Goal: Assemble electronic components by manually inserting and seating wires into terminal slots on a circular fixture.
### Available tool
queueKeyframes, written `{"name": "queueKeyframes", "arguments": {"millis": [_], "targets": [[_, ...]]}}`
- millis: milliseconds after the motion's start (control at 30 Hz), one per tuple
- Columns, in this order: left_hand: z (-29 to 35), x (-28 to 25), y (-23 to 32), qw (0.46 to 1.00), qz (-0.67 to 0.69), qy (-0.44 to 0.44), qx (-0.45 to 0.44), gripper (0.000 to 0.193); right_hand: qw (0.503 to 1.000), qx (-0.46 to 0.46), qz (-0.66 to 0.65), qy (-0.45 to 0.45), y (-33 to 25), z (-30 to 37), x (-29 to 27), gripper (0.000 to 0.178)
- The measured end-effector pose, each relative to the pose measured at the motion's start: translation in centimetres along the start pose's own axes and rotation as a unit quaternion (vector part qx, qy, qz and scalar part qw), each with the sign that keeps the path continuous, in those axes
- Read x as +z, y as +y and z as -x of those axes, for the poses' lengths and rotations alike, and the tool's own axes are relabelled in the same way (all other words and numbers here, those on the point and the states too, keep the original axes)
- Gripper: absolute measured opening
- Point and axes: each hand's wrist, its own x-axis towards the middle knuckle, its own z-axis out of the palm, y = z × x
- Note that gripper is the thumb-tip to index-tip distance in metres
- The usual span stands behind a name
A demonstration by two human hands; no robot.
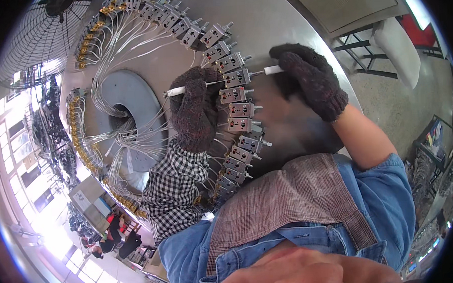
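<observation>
My left hand (195, 112), in a dark knitted glove, is closed round a slim white-handled tool (176, 91) like a small screwdriver. The thin metal shaft of that tool points right, to a silver metal block (237, 78) with holes and a threaded stud. From the other side, my right hand (309, 74), also gloved, grips a second white-handled tool (273, 69), its shaft meeting the stud end of the same block. Whether either tip engages a screw is too small to tell. More such blocks (241, 110) line the curve, with white wires running behind my left hand.
A grey ring-shaped hub (151, 89) gathers the white wires (116, 50) on a metal table (282, 17). Brass-coloured parts (76, 120) follow the ring's far left side. A fan (30, 41) stands at upper left, a stool (394, 50) at upper right. Other people (112, 235) are in the background.
</observation>
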Motion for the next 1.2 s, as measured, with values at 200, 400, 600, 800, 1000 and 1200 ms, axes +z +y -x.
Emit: {"name": "queueKeyframes", "arguments": {"millis": [200,400,600,800,1000,1200], "targets": [[0.1,-0.1,0.0,1.000,0.014,-0.017,-0.010,0.023,0.986,-0.132,-0.039,0.097,0.6,-0.3,0.4,0.029],[-0.1,-0.8,-0.4,0.999,0.000,-0.033,-0.012,0.020,0.994,-0.088,0.029,0.057,0.7,-0.3,0.1,0.030],[-0.1,-0.4,-0.2,0.999,0.012,-0.038,-0.001,0.020,0.998,0.035,-0.022,0.040,-0.8,0.4,0.4,0.026],[-0.3,-0.6,-0.6,0.999,0.034,-0.037,0.010,0.025,0.995,-0.032,-0.093,0.018,0.8,0.1,-0.2,0.035],[-0.4,-0.6,-0.4,0.999,0.013,-0.047,0.009,0.027,0.999,-0.010,-0.045,0.001,-0.2,0.2,-0.7,0.035],[-0.5,-0.7,-0.6,0.998,0.028,-0.053,0.014,0.026,0.998,-0.027,-0.037,0.036,0.1,0.2,0.0,0.035]]}}
